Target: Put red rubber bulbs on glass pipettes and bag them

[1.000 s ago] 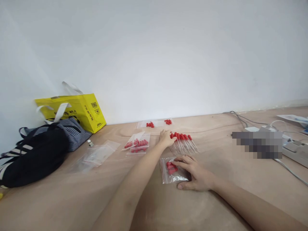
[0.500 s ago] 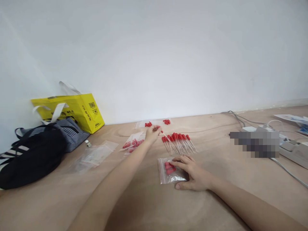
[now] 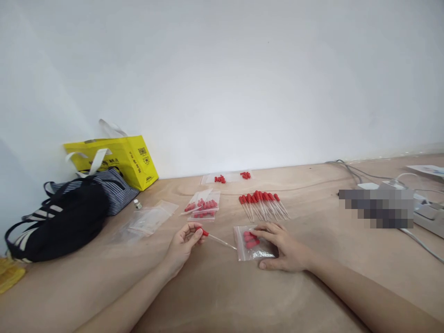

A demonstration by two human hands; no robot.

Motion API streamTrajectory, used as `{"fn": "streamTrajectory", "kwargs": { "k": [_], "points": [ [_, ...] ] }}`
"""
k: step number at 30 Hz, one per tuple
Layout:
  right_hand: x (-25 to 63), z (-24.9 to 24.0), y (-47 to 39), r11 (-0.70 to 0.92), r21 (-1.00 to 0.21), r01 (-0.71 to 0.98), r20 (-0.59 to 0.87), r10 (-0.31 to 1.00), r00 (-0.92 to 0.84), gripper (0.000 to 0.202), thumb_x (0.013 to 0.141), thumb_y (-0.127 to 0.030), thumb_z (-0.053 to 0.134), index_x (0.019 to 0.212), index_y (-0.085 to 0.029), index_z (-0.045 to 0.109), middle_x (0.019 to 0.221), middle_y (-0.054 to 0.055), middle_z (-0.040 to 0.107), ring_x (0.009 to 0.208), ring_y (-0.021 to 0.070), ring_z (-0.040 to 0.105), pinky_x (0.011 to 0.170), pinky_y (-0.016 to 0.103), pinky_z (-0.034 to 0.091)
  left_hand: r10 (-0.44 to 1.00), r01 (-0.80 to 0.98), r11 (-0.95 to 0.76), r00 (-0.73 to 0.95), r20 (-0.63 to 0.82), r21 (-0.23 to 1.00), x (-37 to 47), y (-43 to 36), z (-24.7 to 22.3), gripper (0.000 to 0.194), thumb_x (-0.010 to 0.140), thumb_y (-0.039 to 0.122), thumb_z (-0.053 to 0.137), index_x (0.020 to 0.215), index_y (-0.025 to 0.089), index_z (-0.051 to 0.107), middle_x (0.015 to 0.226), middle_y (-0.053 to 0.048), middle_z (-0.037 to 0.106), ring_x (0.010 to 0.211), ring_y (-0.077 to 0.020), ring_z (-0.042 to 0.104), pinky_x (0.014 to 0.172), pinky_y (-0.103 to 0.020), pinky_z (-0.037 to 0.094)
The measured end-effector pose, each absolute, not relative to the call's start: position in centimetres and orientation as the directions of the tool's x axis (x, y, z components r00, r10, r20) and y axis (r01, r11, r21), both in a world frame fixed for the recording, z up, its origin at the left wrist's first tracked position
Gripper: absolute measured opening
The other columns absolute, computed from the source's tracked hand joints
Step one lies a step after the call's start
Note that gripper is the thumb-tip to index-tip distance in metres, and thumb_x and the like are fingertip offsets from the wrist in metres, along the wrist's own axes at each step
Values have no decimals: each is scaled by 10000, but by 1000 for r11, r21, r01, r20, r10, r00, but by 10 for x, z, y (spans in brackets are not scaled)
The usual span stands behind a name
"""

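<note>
My left hand [image 3: 185,245] pinches the red rubber bulb of a dropper [image 3: 220,241]. The dropper's thin clear tube slants down to the right, its tip at the left edge of a small zip bag [image 3: 244,253]. Inside that bag are several red dropper bulbs [image 3: 250,239]; their tubes are hard to make out. My right hand [image 3: 280,245] rests over the bag's right part, fingers spread and thumb apart along the lower edge. Behind it a row of red-topped droppers [image 3: 263,206] lies side by side on the table.
Filled zip bags [image 3: 203,208] lie left of the row, and flat clear bags [image 3: 152,219] farther left beside a small vial [image 3: 138,204]. Loose red bulbs [image 3: 219,179] sit near the wall. A black bag [image 3: 69,217] and yellow bag [image 3: 135,162] stand left; cables [image 3: 354,171] run at right.
My left hand has come back from the dropper row toward me and to the left, bringing a dropper to the bag's left edge. My right hand stays on the bag.
</note>
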State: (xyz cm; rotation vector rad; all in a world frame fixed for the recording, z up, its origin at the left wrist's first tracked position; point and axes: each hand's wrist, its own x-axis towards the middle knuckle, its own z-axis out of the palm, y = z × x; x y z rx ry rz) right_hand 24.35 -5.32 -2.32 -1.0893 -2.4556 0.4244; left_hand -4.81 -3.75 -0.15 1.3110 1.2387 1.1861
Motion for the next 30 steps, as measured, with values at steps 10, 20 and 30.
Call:
{"fn": "streamTrajectory", "kwargs": {
  "k": [10,20,30],
  "points": [
    [243,-22,-54,651,-425,629,255,752,-608,737,638,-603,561,1260,-249,382,1215,100,420,1117,272,373,935,441,268,995,-26,60,75,-58,998,-31,-41,-3,367,561,387,713,779,156,531,708,5,625,643,-92,570,672,-230,471],
    [243,-22,-53,661,-423,620,266,745,-612,730,646,-602,555,1258,-241,387,1218,101,414,1124,268,366,938,428,269,980,-60,152,141,-143,987,-20,-48,-3,341,529,334,746,721,146,536,660,22,619,618,-84,593,658,-200,475],
    [243,-23,-53,650,-423,631,250,753,-609,743,639,-603,560,1264,-246,377,1219,101,419,1122,262,370,946,433,261,992,-163,122,65,-112,979,-30,-40,-3,306,540,296,745,725,143,555,685,-1,643,652,-88,596,671,-194,479]
  ]
}}
